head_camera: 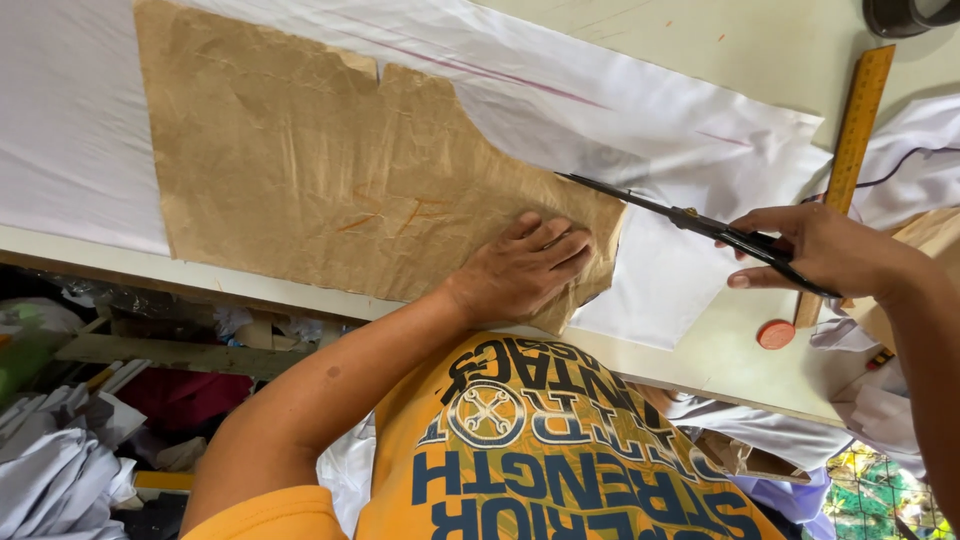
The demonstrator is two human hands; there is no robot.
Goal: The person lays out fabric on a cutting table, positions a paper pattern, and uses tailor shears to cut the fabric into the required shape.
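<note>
I have the left hand spread flat, palm down, on the near right corner of the brown paper pattern, pinning it to the white fabric that lies across the pale table. My right hand is closed through the handles of the black scissors, whose blades point left, their tips right at the pattern's right edge, just beyond my left fingertips. How far the blades are parted I cannot tell from here. I judge this to be the cutting step, with the cloth being cut along the pattern's outline. The next stroke calls for the paper to stay pressed so nothing shifts, and for the blades to hug the paper edge clear of my fingers. A wooden ruler lies to the right behind my scissor hand, with a round red chalk near its close end.
</note>
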